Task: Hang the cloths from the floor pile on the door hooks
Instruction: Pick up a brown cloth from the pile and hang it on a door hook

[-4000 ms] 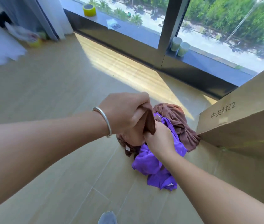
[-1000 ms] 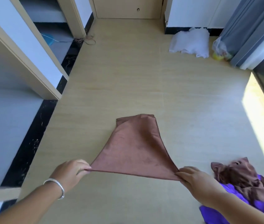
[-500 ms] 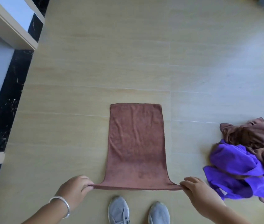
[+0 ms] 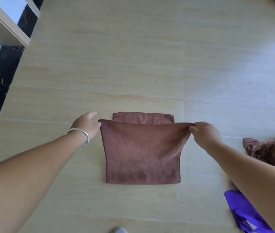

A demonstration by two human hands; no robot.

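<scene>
The brown cloth (image 4: 142, 152), spread full length on the wooden floor (image 4: 133, 64) half a second ago, is now being folded in half; the left hand (image 4: 87, 126) and right hand (image 4: 204, 133) each pinch a near corner and carry that edge almost to the far edge; so, I judge, hanging comes later. The floor pile (image 4: 271, 153) lies apart at right; open boards ahead, a white door frame (image 4: 4, 26) far left.
</scene>
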